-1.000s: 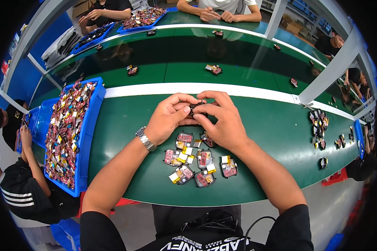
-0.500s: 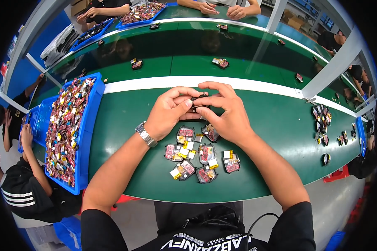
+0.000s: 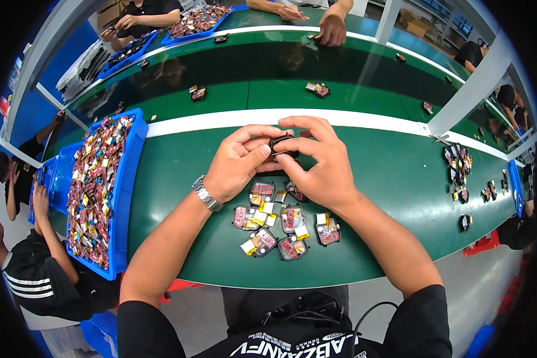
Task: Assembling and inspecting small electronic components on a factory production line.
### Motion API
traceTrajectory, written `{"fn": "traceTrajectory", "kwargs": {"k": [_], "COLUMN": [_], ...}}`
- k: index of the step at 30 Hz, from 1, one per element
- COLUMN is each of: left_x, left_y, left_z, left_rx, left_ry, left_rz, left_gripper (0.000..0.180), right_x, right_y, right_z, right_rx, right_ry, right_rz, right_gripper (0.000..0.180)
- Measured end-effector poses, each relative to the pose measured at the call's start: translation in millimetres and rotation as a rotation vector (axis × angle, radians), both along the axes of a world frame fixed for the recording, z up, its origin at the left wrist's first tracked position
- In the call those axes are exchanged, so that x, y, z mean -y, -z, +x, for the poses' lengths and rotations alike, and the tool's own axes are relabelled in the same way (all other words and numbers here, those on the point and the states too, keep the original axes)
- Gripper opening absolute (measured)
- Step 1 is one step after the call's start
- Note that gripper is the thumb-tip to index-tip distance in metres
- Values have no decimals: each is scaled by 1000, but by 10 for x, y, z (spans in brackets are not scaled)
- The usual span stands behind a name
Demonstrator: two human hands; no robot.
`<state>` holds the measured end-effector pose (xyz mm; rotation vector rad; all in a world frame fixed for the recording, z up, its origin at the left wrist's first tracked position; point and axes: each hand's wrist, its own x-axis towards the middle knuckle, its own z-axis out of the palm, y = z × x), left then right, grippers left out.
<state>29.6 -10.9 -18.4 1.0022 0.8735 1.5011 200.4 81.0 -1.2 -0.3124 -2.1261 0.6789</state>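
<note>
Both hands meet over the green work surface [image 3: 179, 197], just below the white stripe [image 3: 221, 117]. The left hand [image 3: 238, 164] is curled, its thumb and fingertips pinched on the left end of a small black part [image 3: 282, 145]; a metal wristwatch [image 3: 207, 193] sits on that wrist. The right hand [image 3: 319, 164] is likewise curled, index finger arched over the top of the part and thumb pressed against its right side, so the small black part is gripped between the two hands and held clear of the surface. Whether the part is one piece or two cannot be told, since the fingers cover most of it. Directly beneath the hands, nearer the person, lies a cluster of small red-and-black circuit assemblies [image 3: 280, 224] with yellow and white tabs, resting flat and close together. To the person's left, a blue bin [image 3: 128, 179] holds a dense heap of similar parts. A smaller group of assemblies [image 3: 457, 170] lies well apart to the right, near a grey post [image 3: 471, 89]. Further parts [image 3: 318, 89] sit on the far belt, where another person's hands [image 3: 331, 27] work.
</note>
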Motion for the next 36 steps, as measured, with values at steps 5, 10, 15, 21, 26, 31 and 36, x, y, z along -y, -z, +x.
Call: {"fn": "traceTrajectory", "kwargs": {"k": [5, 10, 15, 21, 26, 31, 36], "left_x": [-32, -21, -24, -20, -18, -26, -26], "left_y": [-5, 35, -5, -29, -9, -11, -18], "left_z": [28, 11, 71, 70, 58, 58, 59], "left_rx": [22, 16, 48, 48, 54, 51, 49], "left_ry": [3, -66, -77, -75, -75, -90, -88], "left_rz": [-10, -29, -40, -92, -122, -149, -176], "left_gripper": [28, 30, 30, 30, 30, 30, 30], "right_x": [-65, -34, -9, -29, -24, -23, -37], "right_y": [-1, -32, -3, -15, -16, -16, -3], "right_z": [15, 27, -34, -54, -48, -51, -47], "right_rx": [9, 92, -25, -62, 39, 95, 109], "right_ry": [-36, -84, 27, 67, 83, 108, 125], "right_rz": [-26, -87, -9, 228, 279, 355, 393], "right_gripper": [13, 17, 15, 15, 17, 18, 19]}}
